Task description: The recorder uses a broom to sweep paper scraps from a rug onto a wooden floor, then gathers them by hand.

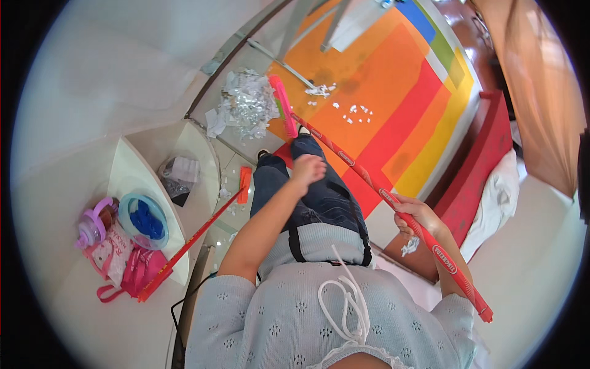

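My right hand (418,216) is wrapped round the red handle of a broom (369,174). A crumpled white scrap (410,246) shows just below that hand; whether the fingers hold it I cannot tell. The broom's pink head (283,106) rests on the floor beyond my feet, against a heap of white paper scraps and clear plastic (247,103). My left hand (309,171) is curled into a loose fist above my legs, apart from the handle, with nothing seen in it. Small white scraps (357,113) lie scattered on the coloured floor to the right of the broom head.
On my left, a second red-handled tool (203,230) with an orange head leans by white corner shelves (132,154). These hold a blue-lined bowl (144,220), a purple cup (92,230) and a pink bag (144,270). A red bench-like piece (470,160) stands on the right.
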